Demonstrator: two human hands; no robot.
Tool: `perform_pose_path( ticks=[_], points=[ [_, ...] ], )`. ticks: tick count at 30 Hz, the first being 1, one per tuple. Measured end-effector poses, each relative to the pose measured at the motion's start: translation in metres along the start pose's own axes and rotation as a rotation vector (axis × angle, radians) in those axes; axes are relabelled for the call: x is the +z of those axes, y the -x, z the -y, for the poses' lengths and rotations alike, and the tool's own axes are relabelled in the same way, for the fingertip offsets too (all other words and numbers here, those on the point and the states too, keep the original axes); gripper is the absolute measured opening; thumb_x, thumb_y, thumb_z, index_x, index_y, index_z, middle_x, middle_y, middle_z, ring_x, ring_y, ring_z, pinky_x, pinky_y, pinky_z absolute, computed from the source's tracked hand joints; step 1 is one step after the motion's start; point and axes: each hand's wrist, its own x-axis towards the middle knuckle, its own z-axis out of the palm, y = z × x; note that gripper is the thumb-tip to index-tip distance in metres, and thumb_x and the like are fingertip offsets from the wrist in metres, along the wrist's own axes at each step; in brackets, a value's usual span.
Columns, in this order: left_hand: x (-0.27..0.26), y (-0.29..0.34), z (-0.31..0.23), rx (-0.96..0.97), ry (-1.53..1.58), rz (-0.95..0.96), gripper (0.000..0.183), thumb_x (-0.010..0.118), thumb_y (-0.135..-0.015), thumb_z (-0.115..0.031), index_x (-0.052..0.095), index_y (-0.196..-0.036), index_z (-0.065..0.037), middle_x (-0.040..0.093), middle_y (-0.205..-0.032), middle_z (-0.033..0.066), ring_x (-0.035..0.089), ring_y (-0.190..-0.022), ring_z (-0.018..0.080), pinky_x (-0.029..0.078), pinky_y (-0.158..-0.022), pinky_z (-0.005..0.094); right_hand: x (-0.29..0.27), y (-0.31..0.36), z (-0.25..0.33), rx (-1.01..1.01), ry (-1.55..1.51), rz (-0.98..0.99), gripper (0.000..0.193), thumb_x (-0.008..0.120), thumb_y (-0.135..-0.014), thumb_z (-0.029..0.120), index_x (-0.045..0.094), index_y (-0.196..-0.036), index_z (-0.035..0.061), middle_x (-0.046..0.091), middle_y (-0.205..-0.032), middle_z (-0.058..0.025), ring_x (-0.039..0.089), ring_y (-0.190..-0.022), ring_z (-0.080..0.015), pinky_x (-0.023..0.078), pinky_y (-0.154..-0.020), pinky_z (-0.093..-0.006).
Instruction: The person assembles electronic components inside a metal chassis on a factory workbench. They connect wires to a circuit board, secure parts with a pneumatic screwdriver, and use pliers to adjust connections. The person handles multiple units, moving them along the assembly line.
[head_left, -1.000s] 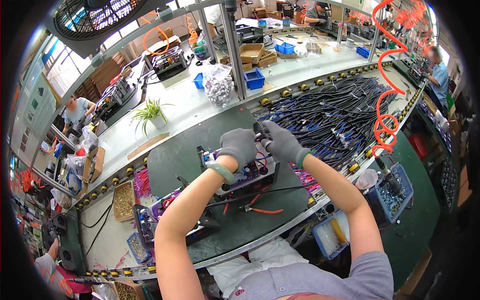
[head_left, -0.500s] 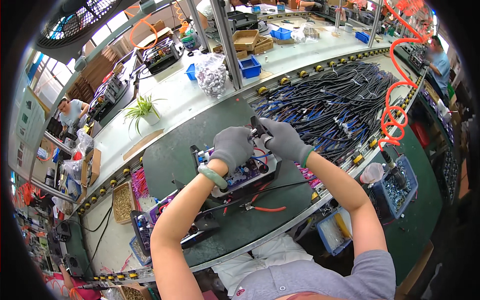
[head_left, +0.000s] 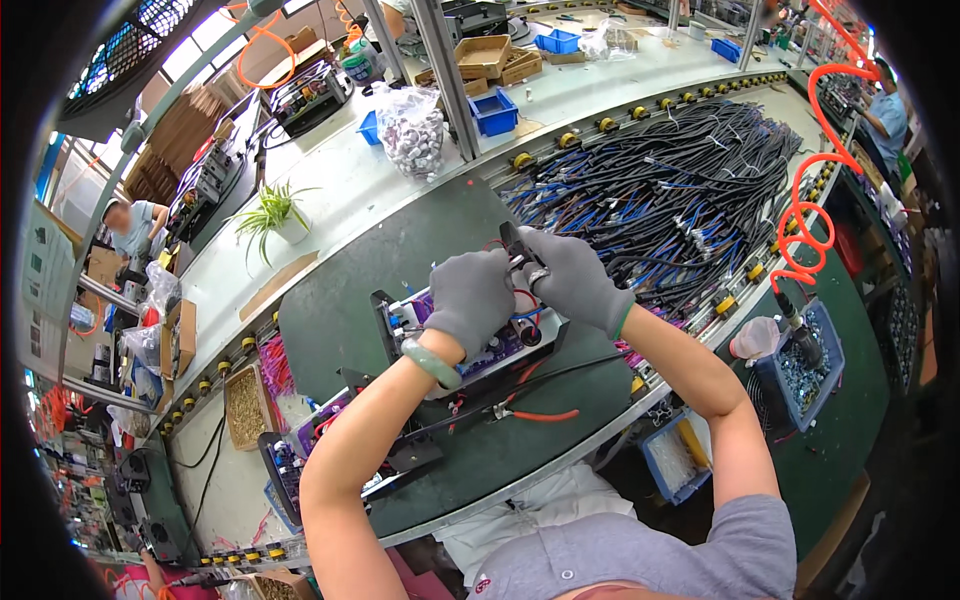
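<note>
My grey-gloved left hand and grey-gloved right hand meet over the far right end of an open electronic chassis with a purple circuit board. The right fingers close round its upright black end panel. Against the panel's inner side, the left fingertips are pinched together; what lies between them is hidden. Red and blue wires loop just below the hands. A second chassis sits nearer and to the left, partly behind my left forearm. Red-handled cutting pliers lie on the green mat beside a black cable.
A large heap of black cables fills the line beyond my right hand. An electric screwdriver on an orange coiled hose rests in a blue bin of screws. A potted plant and bagged parts stand on the far bench.
The view has shifted slightly. Both hands stay at the same end of the chassis, and the left hand has turned a little. The pliers have not moved on the mat.
</note>
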Motion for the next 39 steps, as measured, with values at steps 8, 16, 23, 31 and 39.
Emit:
perform_pose_path(
  ticks=[8, 16, 23, 31, 39],
  points=[
    [-0.006, 0.008, -0.002, 0.019, -0.049, -0.056, 0.02, 0.053, -0.093, -0.026, 0.064, -0.089, -0.009, 0.069, -0.087, 0.0141, 0.068, -0.079, 0.0346, 0.054, -0.07, 0.0476, -0.017, 0.001, 0.009, -0.109, 0.021, -0.035, 0.037, 0.063, -0.086, 0.014, 0.06, -0.122, 0.0046, 0.068, -0.092, -0.0181, 0.065, -0.087, -0.0382, 0.052, -0.071, -0.0442],
    [-0.038, 0.01, -0.007, 0.07, 0.457, -0.134, 0.026, 0.053, -0.094, -0.026, 0.065, -0.097, -0.003, 0.069, -0.089, 0.0177, 0.067, -0.079, 0.0373, 0.053, -0.071, 0.0459, -0.05, -0.014, 0.028, -0.481, 0.171, -0.213, 0.012, 0.071, -0.081, 0.022, 0.068, -0.08, 0.0102, 0.065, -0.079, -0.0045, 0.063, -0.077, -0.0258, 0.049, -0.07, -0.0389],
    [-0.024, 0.014, 0.007, 0.125, 0.245, -0.202, 0.02, 0.06, -0.086, -0.024, 0.069, -0.095, -0.007, 0.07, -0.09, 0.013, 0.068, -0.078, 0.0328, 0.053, -0.07, 0.0448, -0.02, -0.001, 0.008, -0.275, 0.014, -0.156, 0.019, 0.064, -0.086, 0.018, 0.066, -0.102, 0.0083, 0.065, -0.095, -0.0132, 0.064, -0.089, -0.0321, 0.051, -0.083, -0.0413],
    [-0.005, 0.01, 0.01, 0.112, -0.119, -0.154, 0.015, 0.06, -0.085, -0.024, 0.066, -0.084, -0.01, 0.067, -0.087, 0.0111, 0.068, -0.079, 0.0325, 0.054, -0.07, 0.0454, -0.018, -0.004, 0.009, 0.121, 0.014, 0.142, 0.039, 0.057, -0.088, 0.016, 0.056, -0.125, 0.0053, 0.066, -0.098, -0.022, 0.064, -0.09, -0.0395, 0.051, -0.081, -0.0451],
    [0.002, 0.005, 0.008, 0.119, -0.095, -0.169, 0.012, 0.062, -0.083, -0.02, 0.065, -0.084, -0.008, 0.066, -0.085, 0.0111, 0.067, -0.077, 0.0322, 0.053, -0.068, 0.0446, -0.008, -0.003, 0.002, 0.06, 0.03, 0.064, 0.038, 0.056, -0.086, 0.011, 0.058, -0.123, 0.004, 0.066, -0.095, -0.0221, 0.064, -0.089, -0.0403, 0.051, -0.078, -0.0464]
  ],
)
